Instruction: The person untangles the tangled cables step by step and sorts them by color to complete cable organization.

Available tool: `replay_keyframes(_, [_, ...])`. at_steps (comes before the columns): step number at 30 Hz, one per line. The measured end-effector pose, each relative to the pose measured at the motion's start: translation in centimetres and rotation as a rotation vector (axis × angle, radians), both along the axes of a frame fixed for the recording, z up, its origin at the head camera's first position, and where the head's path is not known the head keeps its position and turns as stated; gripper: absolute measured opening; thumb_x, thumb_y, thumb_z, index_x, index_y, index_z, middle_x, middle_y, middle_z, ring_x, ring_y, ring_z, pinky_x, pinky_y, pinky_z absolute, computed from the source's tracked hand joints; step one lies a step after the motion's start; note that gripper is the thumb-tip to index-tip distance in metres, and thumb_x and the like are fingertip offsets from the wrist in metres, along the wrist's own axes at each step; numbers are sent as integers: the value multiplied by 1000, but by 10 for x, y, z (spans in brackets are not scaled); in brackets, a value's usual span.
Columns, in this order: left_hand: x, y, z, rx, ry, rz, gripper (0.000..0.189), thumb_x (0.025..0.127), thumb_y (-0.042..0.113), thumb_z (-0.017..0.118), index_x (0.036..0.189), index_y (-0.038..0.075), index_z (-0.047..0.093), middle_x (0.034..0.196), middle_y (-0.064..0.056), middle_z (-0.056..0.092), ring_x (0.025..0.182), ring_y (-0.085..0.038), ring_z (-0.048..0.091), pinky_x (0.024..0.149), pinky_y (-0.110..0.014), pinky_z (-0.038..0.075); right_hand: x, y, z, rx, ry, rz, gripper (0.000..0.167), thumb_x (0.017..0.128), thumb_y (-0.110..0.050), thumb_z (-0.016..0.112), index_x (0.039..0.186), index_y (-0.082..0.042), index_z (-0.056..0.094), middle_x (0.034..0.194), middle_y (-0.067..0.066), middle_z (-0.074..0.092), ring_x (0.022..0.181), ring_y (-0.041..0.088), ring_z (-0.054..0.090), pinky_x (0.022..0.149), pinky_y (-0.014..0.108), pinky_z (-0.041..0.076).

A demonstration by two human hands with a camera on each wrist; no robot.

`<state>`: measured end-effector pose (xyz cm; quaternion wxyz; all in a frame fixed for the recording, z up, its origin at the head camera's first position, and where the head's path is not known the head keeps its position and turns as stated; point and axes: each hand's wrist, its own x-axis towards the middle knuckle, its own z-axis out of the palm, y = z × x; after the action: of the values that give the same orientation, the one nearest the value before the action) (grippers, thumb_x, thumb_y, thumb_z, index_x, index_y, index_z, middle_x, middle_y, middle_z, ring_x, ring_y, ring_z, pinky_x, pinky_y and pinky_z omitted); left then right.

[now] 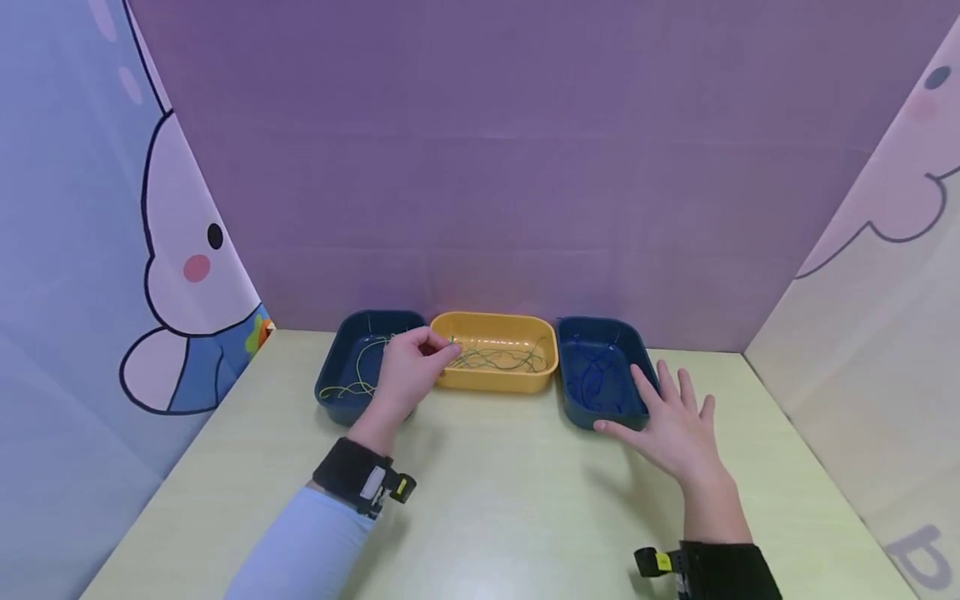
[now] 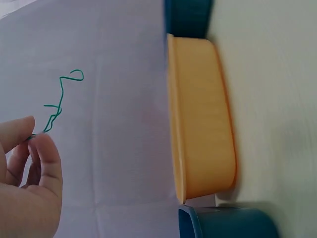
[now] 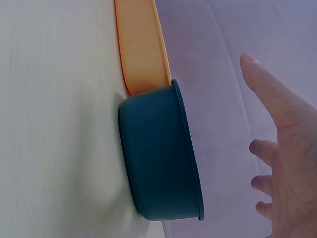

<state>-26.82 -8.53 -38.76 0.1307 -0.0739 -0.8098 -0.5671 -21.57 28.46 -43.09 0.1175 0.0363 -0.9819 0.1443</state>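
Note:
My left hand (image 1: 411, 367) pinches a kinked green wire (image 2: 60, 94) between thumb and fingertips. The thin strand sticks out stiffly from the pinch, clear of any box. In the head view that hand covers part of the left dark blue box (image 1: 339, 358), where yellow-green strands lie. Beside it the yellow box (image 1: 495, 381) contains thin green strands (image 1: 502, 358). The right dark blue box (image 1: 600, 330) holds tangled blue strands (image 1: 588, 379). Fingers spread, my right hand (image 1: 675, 429) hovers above that box's near right corner, apart from it in the right wrist view.
The three boxes stand in a row at the back of the pale table (image 1: 495, 500), close to a purple backdrop (image 1: 510, 167). Printed cloth panels (image 1: 60, 250) flank the table on both sides.

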Motion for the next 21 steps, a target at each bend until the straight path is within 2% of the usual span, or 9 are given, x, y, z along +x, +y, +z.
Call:
replay_keyframes(4, [-21,15,2,-70,-56,-12,16,85,27,75,85,12,68,82,-6,66,71,-23,66,57,-29,51,1,4,-1,-10,-12,-7,115,66,-89,51,156,-28,14,161,21,8,146,49,-5,102,79,-7])
replay_keyframes(7, [-36,24,4,-131,-109,-5,16,86,26,74,86,11,69,83,-4,69,70,-16,67,58,-27,51,1,7,-2,-15,-15,-10,115,66,-89,51,156,-29,14,161,21,7,146,48,-6,102,79,-8])
replay_keyframes(10, [-50,30,2,-196,-147,3,15,87,25,72,88,10,71,83,-4,70,72,-16,66,59,-26,51,0,8,-2,-15,-15,-8,114,66,-90,51,156,-30,13,162,20,5,146,48,-8,102,78,-9])
replay_keyframes(13, [-61,36,-2,-262,-153,23,14,88,24,71,89,10,72,84,-5,70,75,-18,65,64,-29,52,-2,9,-3,-12,-12,-8,114,65,-90,50,155,-31,13,162,19,5,146,48,-8,102,78,-10])
replay_keyframes(18, [-75,42,-11,-384,-110,60,12,87,19,70,89,8,73,90,-6,72,84,-21,63,78,-34,53,-2,9,-4,-19,-11,-6,114,65,-90,50,155,-31,14,162,19,5,146,48,-6,102,79,-9])
replay_keyframes(21, [-79,44,-13,-426,-108,37,14,87,17,68,92,5,74,94,-8,72,86,-23,63,81,-36,53,-3,8,-2,-17,-9,-3,114,65,-90,50,155,-31,15,162,18,5,146,48,-6,102,79,-8])
